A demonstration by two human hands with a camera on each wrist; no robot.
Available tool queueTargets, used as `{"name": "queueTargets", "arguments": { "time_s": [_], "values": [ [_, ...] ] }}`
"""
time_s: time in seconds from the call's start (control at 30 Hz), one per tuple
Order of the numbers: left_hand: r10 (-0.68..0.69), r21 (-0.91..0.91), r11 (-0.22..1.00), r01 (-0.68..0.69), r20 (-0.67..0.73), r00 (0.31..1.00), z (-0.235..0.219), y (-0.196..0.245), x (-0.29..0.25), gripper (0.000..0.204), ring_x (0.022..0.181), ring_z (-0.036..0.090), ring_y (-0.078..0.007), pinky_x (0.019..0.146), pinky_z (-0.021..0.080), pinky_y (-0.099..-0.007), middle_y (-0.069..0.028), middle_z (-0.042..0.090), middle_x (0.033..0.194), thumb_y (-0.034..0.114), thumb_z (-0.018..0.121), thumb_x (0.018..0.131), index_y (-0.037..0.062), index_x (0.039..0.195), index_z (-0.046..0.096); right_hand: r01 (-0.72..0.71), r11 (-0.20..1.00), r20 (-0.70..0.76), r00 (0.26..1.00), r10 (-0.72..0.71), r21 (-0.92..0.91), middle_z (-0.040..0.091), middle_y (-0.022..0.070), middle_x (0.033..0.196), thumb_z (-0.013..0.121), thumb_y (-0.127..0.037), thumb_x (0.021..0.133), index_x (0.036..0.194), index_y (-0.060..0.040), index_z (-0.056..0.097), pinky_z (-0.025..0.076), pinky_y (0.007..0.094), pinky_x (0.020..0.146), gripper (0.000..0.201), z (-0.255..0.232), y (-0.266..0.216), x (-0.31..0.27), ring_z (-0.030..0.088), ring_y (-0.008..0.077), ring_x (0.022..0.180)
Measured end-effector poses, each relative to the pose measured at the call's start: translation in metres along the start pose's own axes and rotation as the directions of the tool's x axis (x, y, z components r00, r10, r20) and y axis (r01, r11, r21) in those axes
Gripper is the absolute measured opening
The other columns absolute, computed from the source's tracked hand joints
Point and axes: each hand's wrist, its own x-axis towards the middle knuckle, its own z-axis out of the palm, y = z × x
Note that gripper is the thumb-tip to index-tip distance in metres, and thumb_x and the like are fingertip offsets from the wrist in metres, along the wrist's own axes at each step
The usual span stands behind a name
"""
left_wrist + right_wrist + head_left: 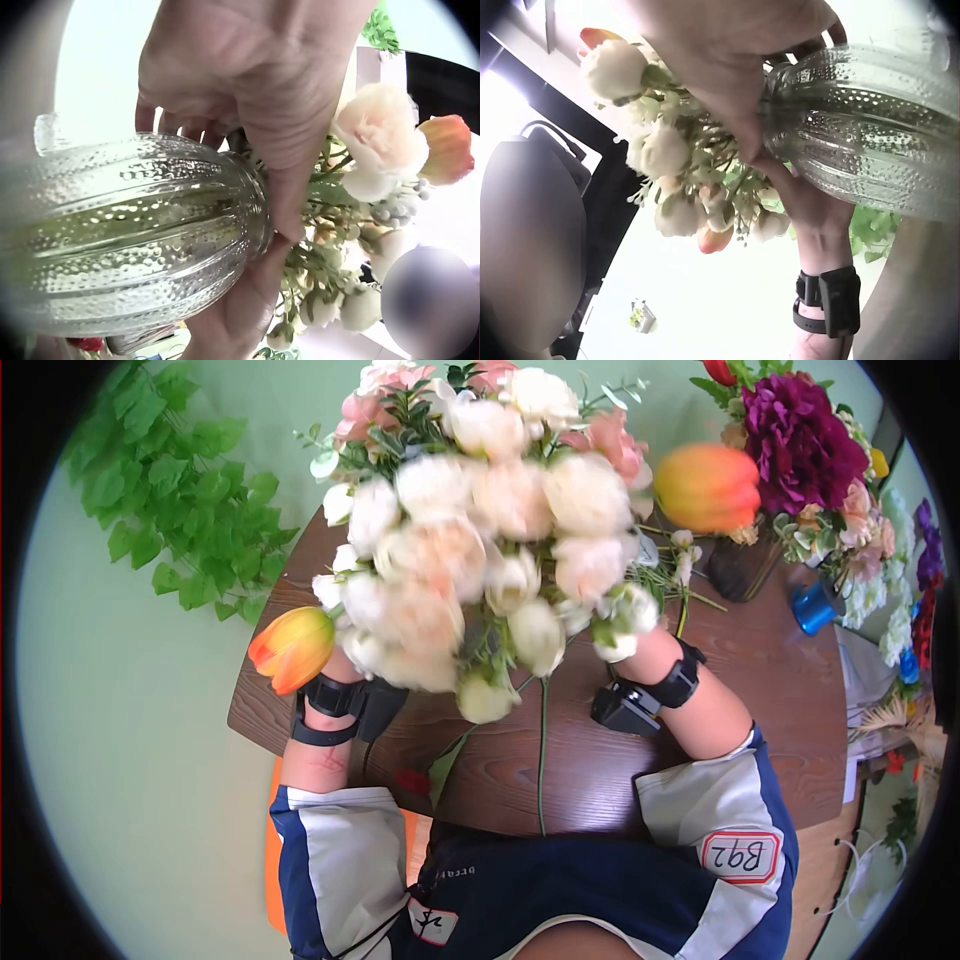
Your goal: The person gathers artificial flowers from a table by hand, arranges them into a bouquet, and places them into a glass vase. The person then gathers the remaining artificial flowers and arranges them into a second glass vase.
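Note:
A ribbed, dimpled clear glass vase (135, 232) bears a large bouquet (490, 530) of cream and blush flowers. My left hand (247, 75) grips the vase around its neck, just under the blooms. From the other side my right hand (727, 67) holds the same neck, and the thumbs come close together there. In the head view the flowers hide both hands and the vase, leaving only wrists and forearms visible. One orange-yellow tulip (292, 650) sticks out beside the left wrist; another tulip (706, 488) juts out at the right. Greenish stems show through the glass.
Under the bouquet is a dark brown wooden table (560, 760), with a long green stem (543, 760) lying on it. A second arrangement with a purple flower (805, 440) stands at the right, near a blue spool (818, 606). A leafy vine (180, 500) hangs at the left.

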Motion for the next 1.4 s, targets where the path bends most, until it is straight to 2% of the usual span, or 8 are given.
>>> {"name": "queueTargets", "arguments": {
  "time_s": [0.37,0.43,0.57,0.7,0.77,0.83,0.97,1.4],
  "values": [
    [0.254,0.214,0.955,-0.205,-0.237,0.938,0.035,0.084,-0.013,0.060,0.103,0.047,-0.0188,0.088,0.040,-0.0315,-0.0126,0.042,0.119,0.039,0.056,0.083,0.0032,0.125,0.034,0.052,0.513,-0.201,0.883,-0.423,-0.857,0.051,0.0151,0.112,0.071,-0.014,0.066,0.112,-0.0014,0.049,0.039,0.0353,0.089,0.052,0.119,-0.103,-0.070,0.049,0.0257,0.105],
    [0.291,0.243,0.943,-0.228,-0.265,0.919,0.042,0.101,-0.017,0.061,0.102,0.047,-0.0187,0.088,0.041,-0.0315,-0.0128,0.043,0.118,0.040,0.057,0.082,0.0031,0.124,0.034,-0.301,0.327,-0.444,0.657,-0.609,-0.896,0.049,0.0144,0.113,0.068,-0.013,0.069,0.114,-0.0005,0.045,0.040,0.0352,0.087,0.053,0.108,-0.098,-0.084,0.049,0.0249,0.102],
    [0.674,0.314,0.739,-0.596,-0.338,0.657,0.057,0.114,-0.031,0.067,0.095,0.050,-0.0228,0.084,0.041,-0.0343,-0.0166,0.047,0.110,0.049,0.057,0.079,0.0012,0.120,0.035,0.402,0.029,-0.036,-0.010,-0.999,-0.915,0.048,0.0160,0.112,0.061,-0.012,0.073,0.119,0.0010,0.038,0.043,0.0319,0.078,0.053,0.117,-0.120,-0.096,0.048,0.0219,0.100],
    [0.880,0.746,0.368,-0.555,-0.087,0.467,0.077,0.125,-0.020,0.059,0.090,0.051,-0.0247,0.082,0.041,-0.0344,-0.0177,0.049,0.106,0.044,0.054,0.083,-0.0010,0.116,0.035,0.575,-0.338,0.421,0.013,-0.907,-0.745,0.042,0.0203,0.122,0.055,-0.012,0.081,0.122,0.0027,0.033,0.041,0.0372,0.087,0.050,0.150,-0.146,-0.092,0.050,0.0274,0.102],
    [0.847,0.563,0.500,-0.658,-0.160,0.507,0.091,0.125,-0.011,0.047,0.095,0.049,-0.0216,0.085,0.040,-0.0327,-0.0153,0.050,0.102,0.025,0.057,0.085,-0.0009,0.117,0.035,0.198,-0.432,0.474,0.308,-0.825,-0.880,0.041,0.0215,0.124,0.054,-0.013,0.082,0.124,0.0015,0.030,0.043,0.0364,0.085,0.051,0.154,-0.157,-0.093,0.050,0.0288,0.102],
    [0.776,0.542,0.613,-0.575,-0.276,0.567,0.102,0.139,-0.006,0.041,0.092,0.050,-0.0156,0.082,0.041,-0.0273,-0.0126,0.051,0.103,0.016,0.057,0.084,-0.0011,0.117,0.039,0.342,-0.313,0.400,0.225,-0.888,-0.886,0.047,0.0200,0.116,0.052,-0.008,0.083,0.118,0.0029,0.039,0.044,0.0321,0.083,0.039,0.156,-0.159,-0.076,0.052,0.0249,0.098],
    [0.600,0.414,0.780,-0.469,-0.280,0.750,0.110,0.158,0.006,0.035,0.082,0.052,-0.0086,0.071,0.043,-0.0200,-0.0087,0.054,0.102,0.010,0.059,0.083,-0.0009,0.114,0.046,0.234,-0.182,0.278,0.492,-0.825,-0.955,0.054,0.0055,0.090,0.051,0.005,0.082,0.094,0.0023,0.055,0.041,0.0169,0.059,0.013,0.160,-0.167,-0.065,0.053,0.0074,0.070],
    [0.588,0.457,0.774,-0.439,-0.259,0.766,0.101,0.144,-0.009,0.051,0.067,0.047,-0.0040,0.058,0.038,-0.0155,-0.0068,0.057,0.105,0.010,0.063,0.077,-0.0005,0.122,0.042,0.287,-0.147,0.248,0.358,-0.900,-0.947,0.056,0.0101,0.104,0.068,-0.011,0.072,0.110,-0.0008,0.047,0.044,0.0292,0.074,0.045,0.128,-0.148,-0.075,0.055,0.0203,0.094]
  ]
}}
